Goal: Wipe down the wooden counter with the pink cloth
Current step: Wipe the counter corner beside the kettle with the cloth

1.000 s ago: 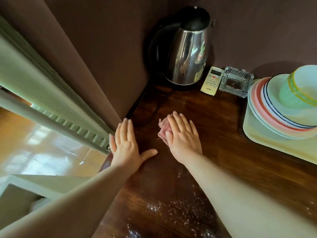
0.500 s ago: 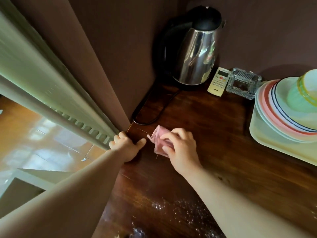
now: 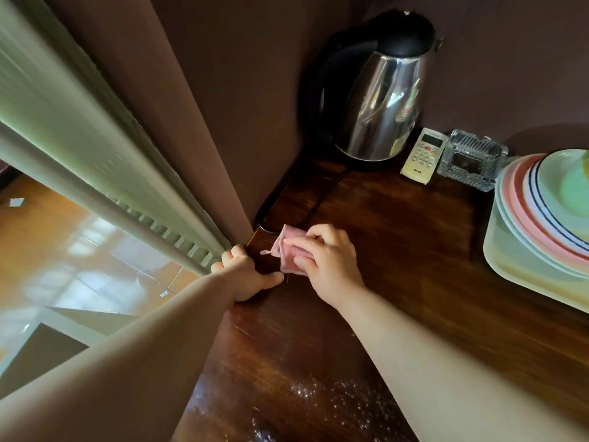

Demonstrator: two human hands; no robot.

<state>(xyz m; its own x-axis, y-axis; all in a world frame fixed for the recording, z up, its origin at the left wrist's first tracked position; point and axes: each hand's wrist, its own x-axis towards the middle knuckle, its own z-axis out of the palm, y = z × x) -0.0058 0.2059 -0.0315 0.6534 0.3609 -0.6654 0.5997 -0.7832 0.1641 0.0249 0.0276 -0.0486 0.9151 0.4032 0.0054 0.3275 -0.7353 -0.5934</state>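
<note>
A small folded pink cloth (image 3: pixel 288 250) lies on the dark wooden counter (image 3: pixel 398 250) near its left edge. My right hand (image 3: pixel 328 260) pinches it between thumb and curled fingers and holds it down on the wood. My left hand (image 3: pixel 247 272) is just left of it, with its fingers curled over the counter's left edge and its thumb lying on top of the wood. Pale specks and smears (image 3: pixel 325 400) show on the counter close to me.
A steel kettle (image 3: pixel 379 100) stands in the back corner, its black cord (image 3: pixel 280 205) looping toward the cloth. A white remote (image 3: pixel 422 154) and a glass ashtray (image 3: pixel 471 157) sit beside it. Stacked plates (image 3: pixel 541 205) rest on a pale tray (image 3: pixel 522 275) at right. A brown wall (image 3: pixel 207 106) bounds the left.
My right hand went from lying flat on the cloth to pinching it, and slid it left toward the edge. My left hand went from flat on the wood to curled over the counter's edge.
</note>
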